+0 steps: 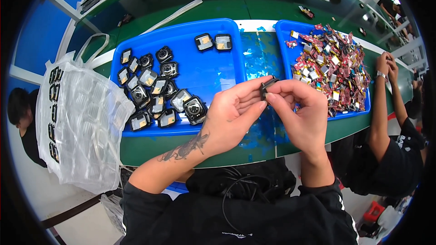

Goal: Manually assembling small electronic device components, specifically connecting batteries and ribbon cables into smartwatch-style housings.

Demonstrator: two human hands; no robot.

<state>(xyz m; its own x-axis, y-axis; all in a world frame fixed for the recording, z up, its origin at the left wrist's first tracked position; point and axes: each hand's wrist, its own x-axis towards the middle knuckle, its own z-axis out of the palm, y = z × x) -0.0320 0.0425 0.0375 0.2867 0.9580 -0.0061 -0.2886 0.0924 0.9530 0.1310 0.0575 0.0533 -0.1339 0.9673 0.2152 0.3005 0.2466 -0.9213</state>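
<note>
My left hand [229, 115] and my right hand [302, 111] meet in front of me, between two blue trays. Pinched between their fingertips is a small black watch case [269, 86], seen nearly edge-on and partly covered by my fingers. Left of my hands, a blue tray [218, 75] holds several black square watch cases [169, 69], some with a round sensor face up, others showing a pale inside. Two more cases [222, 42] lie apart near its far right corner. On the right, a second blue tray [284, 29] carries a heap of small red circuit boards and silvery battery cells [334, 70].
A white plastic bag of clear trays [81, 127] hangs at the left edge. Blue film scraps [261, 59] litter the green table between the trays. A co-worker's forearms [381, 104] reach in at right. Cables [240, 183] lie bunched below the table's near edge.
</note>
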